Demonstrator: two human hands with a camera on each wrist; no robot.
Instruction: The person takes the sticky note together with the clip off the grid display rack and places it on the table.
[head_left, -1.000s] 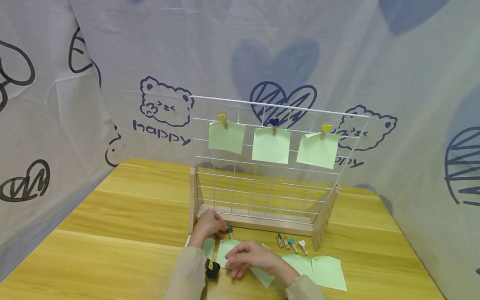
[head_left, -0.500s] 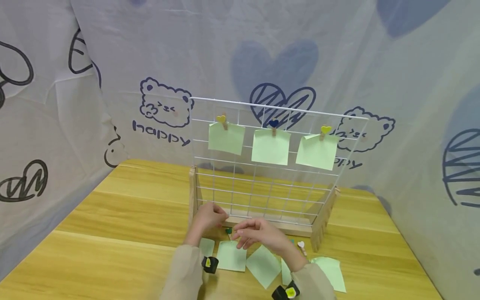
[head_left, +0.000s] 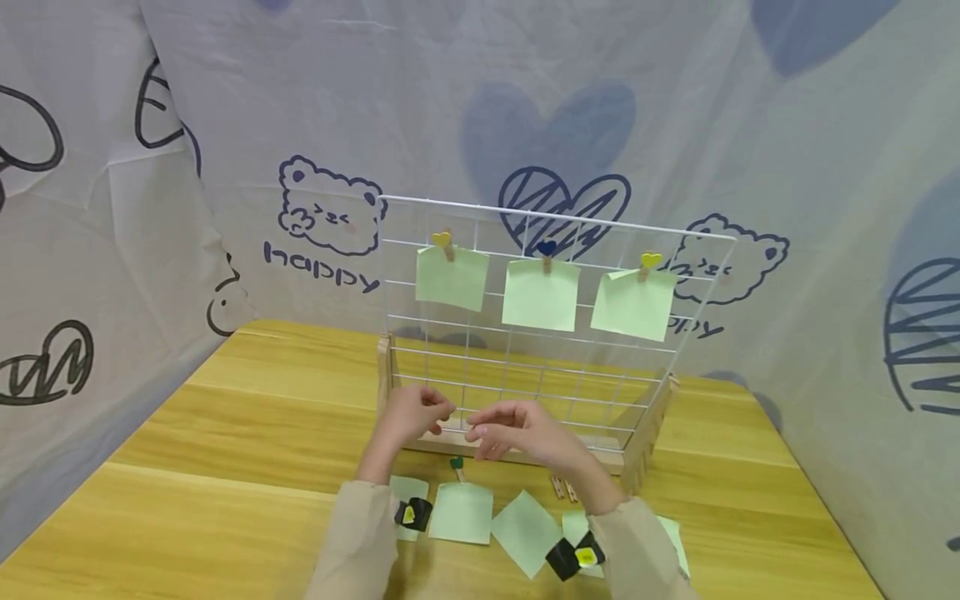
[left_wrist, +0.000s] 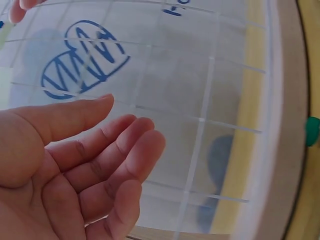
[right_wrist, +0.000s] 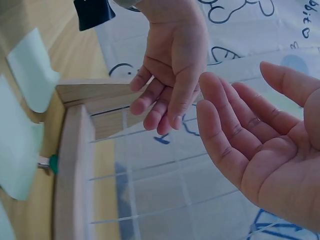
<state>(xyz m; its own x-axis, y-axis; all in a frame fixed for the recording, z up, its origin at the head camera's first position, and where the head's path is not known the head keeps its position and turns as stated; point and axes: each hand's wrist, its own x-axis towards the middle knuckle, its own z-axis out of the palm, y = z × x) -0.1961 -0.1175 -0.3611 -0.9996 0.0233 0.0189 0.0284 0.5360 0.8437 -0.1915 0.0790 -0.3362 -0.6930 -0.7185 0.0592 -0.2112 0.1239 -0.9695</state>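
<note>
Both hands hover in front of the lower part of a white wire grid (head_left: 510, 342) set in a wooden stand (head_left: 609, 458). Loosely bent and holding nothing, the left hand (head_left: 408, 414) is at the grid's lower left; its bare palm faces up in the left wrist view. A small gap to its right, the right hand (head_left: 528, 433) also has relaxed fingers around nothing, as the right wrist view confirms. Below them, a clothespin with a green heart (head_left: 457, 464) lies at the top edge of a pale green paper note (head_left: 461, 515).
More green notes (head_left: 527, 533) lie in a row along the table (head_left: 247, 433). Small wooden clothespins (head_left: 558, 487) lie near the right forearm, partly covered by it. Three notes (head_left: 540, 296) hang on the upper grid, each under a heart clothespin. A printed cloth (head_left: 420, 83) stands behind.
Both hands have risen from the tabletop to the lower grid, the right one travelling farther up. The green-heart clothespin stays on the table, and the right forearm now covers the clothespins at right.
</note>
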